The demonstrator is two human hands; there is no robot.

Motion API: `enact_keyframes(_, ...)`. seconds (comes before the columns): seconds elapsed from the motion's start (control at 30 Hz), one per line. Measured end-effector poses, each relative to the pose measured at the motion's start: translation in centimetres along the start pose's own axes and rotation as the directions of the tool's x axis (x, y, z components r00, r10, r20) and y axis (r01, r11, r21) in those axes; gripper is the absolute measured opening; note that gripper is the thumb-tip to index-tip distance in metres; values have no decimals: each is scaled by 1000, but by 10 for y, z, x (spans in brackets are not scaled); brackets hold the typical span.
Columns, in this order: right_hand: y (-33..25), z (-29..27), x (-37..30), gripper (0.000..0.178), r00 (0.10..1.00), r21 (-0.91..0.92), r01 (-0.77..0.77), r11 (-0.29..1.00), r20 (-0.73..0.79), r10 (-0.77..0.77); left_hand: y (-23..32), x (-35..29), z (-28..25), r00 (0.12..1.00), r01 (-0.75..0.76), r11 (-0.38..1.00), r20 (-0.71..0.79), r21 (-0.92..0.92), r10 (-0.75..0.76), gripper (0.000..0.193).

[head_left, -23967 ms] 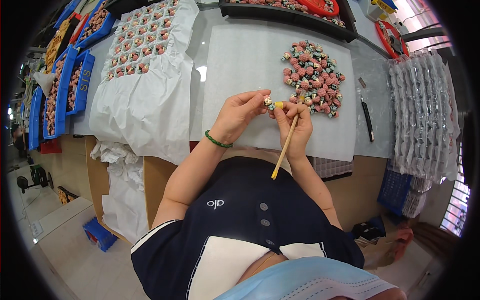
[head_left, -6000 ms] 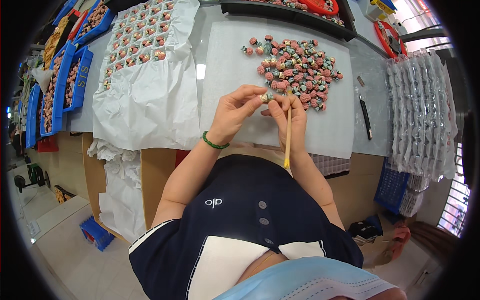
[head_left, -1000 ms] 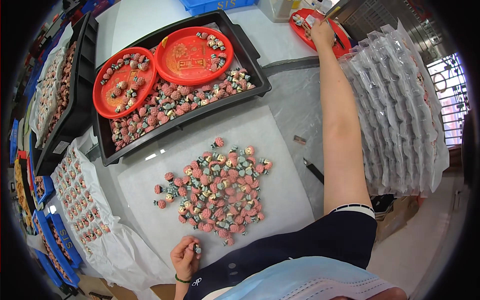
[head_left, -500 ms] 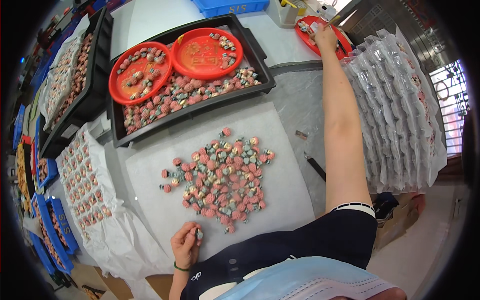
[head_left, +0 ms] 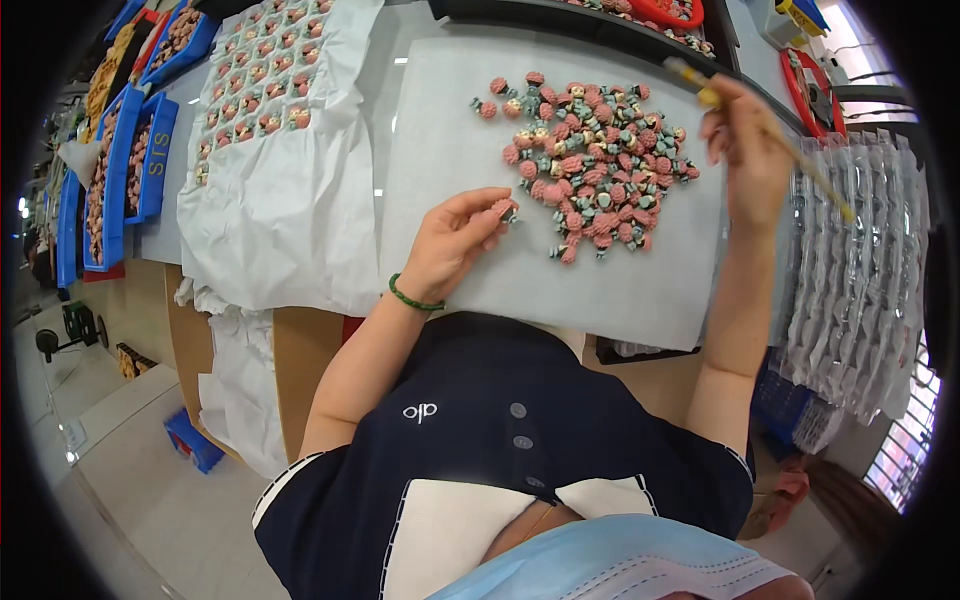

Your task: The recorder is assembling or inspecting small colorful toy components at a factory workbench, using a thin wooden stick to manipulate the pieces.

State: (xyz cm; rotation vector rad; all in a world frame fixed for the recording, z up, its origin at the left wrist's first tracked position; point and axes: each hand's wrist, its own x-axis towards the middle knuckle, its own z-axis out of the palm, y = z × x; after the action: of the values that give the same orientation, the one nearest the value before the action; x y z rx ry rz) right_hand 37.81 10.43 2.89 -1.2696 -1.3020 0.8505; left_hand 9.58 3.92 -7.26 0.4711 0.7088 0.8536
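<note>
My left hand (head_left: 445,245) pinches a small figurine (head_left: 506,211) with a pink, bumpy head and grey-green body between thumb and fingertips. It is over the near left edge of a loose pile of figurines (head_left: 600,165) of the same kind, spread on a white sheet (head_left: 440,120). On the pile's right, my right hand (head_left: 755,160) grips a long, thin paintbrush (head_left: 822,185) raised above the table. The bristle end (head_left: 685,70) points up and left, toward the black tray. Its fingers partly hide the handle.
Left of the sheet lies a white moulded tray (head_left: 232,98) with figurines in its cells and a crumpled white liner (head_left: 280,220). A black tray (head_left: 540,30) lies beyond the pile. Clear plastic trays (head_left: 850,280) stand stacked at right, near a red dish (head_left: 797,75). Blue bins (head_left: 150,165) hold more figurines.
My right hand has come back from the red dish to beside the pile, brush in hand. My left hand still holds its figurine. The view has tilted down and shifted.
</note>
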Motion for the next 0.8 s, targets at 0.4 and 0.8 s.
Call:
enact_keyframes(0.4, -47, 137, -182, 23, 994, 69, -104, 992, 42, 101, 12, -90, -22, 995, 8, 999, 102, 42, -12, 29)
enact_keyframes(0.8, -57, 175, -197, 20, 971, -324, 239, 915, 96, -219, 14, -111, -29, 994, -20, 998, 107, 62, 13, 21)
